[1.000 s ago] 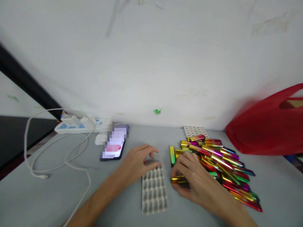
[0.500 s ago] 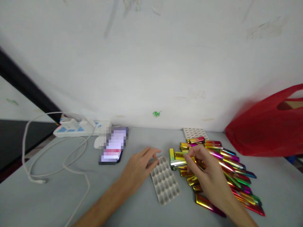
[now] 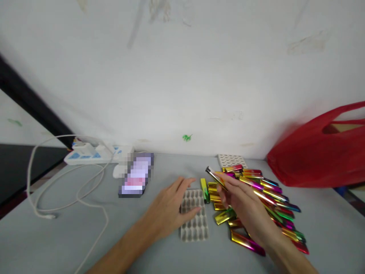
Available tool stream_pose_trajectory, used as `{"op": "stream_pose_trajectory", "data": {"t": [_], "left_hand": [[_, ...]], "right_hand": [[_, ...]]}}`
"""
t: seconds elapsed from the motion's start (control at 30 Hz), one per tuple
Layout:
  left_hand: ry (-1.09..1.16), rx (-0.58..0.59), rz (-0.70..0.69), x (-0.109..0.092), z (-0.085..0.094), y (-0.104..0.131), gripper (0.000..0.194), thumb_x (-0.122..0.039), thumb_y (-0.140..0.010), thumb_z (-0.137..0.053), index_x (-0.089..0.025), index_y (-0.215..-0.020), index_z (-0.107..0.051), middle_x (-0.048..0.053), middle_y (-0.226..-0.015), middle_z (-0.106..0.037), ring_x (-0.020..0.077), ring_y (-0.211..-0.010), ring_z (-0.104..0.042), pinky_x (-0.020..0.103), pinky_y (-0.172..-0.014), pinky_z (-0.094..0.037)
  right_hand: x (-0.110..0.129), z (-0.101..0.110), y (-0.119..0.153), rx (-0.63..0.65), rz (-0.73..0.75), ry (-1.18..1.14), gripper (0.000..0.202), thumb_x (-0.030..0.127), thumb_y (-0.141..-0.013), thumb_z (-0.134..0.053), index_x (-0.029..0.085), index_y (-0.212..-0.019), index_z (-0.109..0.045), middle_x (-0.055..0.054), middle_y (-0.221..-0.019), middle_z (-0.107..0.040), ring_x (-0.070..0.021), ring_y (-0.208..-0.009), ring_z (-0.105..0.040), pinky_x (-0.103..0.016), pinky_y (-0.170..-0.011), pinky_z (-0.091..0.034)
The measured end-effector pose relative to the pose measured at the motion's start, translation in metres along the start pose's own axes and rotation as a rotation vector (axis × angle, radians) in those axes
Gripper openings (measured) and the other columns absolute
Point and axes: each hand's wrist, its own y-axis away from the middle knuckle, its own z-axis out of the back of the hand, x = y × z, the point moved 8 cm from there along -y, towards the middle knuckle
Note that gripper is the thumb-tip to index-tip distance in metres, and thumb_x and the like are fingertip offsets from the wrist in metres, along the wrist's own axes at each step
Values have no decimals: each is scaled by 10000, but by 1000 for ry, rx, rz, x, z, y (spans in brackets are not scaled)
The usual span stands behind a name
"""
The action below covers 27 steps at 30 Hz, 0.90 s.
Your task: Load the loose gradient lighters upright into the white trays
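My left hand (image 3: 172, 213) is open over the left side of a grey tray (image 3: 194, 224) with rows of small hollows, thumb and fingers apart. My right hand (image 3: 242, 196) pinches a shiny lighter (image 3: 214, 177), its dark and silver end pointing up and left. Beneath and around that hand lies a pile of metallic lighters (image 3: 268, 198) in gold, red, purple, green and blue. One yellow-green lighter (image 3: 204, 190) lies alone between the tray and the pile.
Behind the pile lies a white perforated block (image 3: 232, 160). A red bag (image 3: 319, 152) stands at the right. On the left are a phone (image 3: 137, 175), a power strip (image 3: 99, 154) and a looped white cable (image 3: 97, 207). The wall closes the table's back.
My right hand has lifted the lighter from the pile's left edge and tilted it. The tray has turned straighter, and my left thumb now reaches across it.
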Motion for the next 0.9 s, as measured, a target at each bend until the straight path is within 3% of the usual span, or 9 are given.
{"op": "stream_pose_trajectory", "data": {"t": [0.17,0.3,0.53,0.6,0.73,0.9], "left_hand": [[-41,11,-6,0,-5,0,653,-330,-961,-865,-294,-1510,-515,101,-1375,-695,363,-1219,-726,501,-1028,-593],[-56,1,0,1,-2,0,649,-336,-965,-850,-282,-1515,-510,113,-1378,-688,364,-1260,-703,515,-1075,-568],[-65,28,42,5,-5,1,716,-318,-925,-888,-282,-1528,-504,118,-1394,-694,385,-1244,-725,538,-1031,-588],[-65,31,52,4,-6,1,718,-309,-921,-890,-292,-1524,-501,105,-1393,-697,368,-1237,-733,513,-1024,-594],[-66,34,67,3,-6,0,716,-287,-901,-897,-288,-1505,-512,92,-1372,-710,347,-1209,-747,475,-1008,-602],[-61,32,73,4,-7,-1,712,-283,-905,-891,-285,-1508,-512,95,-1363,-709,354,-1196,-748,476,-993,-602]], "right_hand": [[4,-15,3,112,-52,-108,223,395,-996,-501,231,-1104,-608,-14,-818,-563,-188,-615,-528,-320,-563,-499],[2,-13,5,82,-1,-25,77,342,-1001,-490,268,-997,-514,48,-731,-412,-168,-557,-393,-285,-502,-390],[18,-6,12,-12,251,356,145,291,-1009,-576,245,-917,-678,-55,-918,-651,-275,-882,-598,-404,-810,-480],[20,-12,15,10,328,553,142,203,-954,-576,251,-996,-703,-71,-994,-692,-309,-975,-642,-452,-897,-502],[10,-24,17,47,443,958,568,123,-878,-616,241,-1434,-624,-133,-1340,-712,-377,-1298,-628,-587,-1156,-455],[-1,-30,17,122,463,1116,669,169,-935,-632,223,-1595,-532,-158,-1435,-661,-423,-1423,-531,-694,-1256,-318]]}}
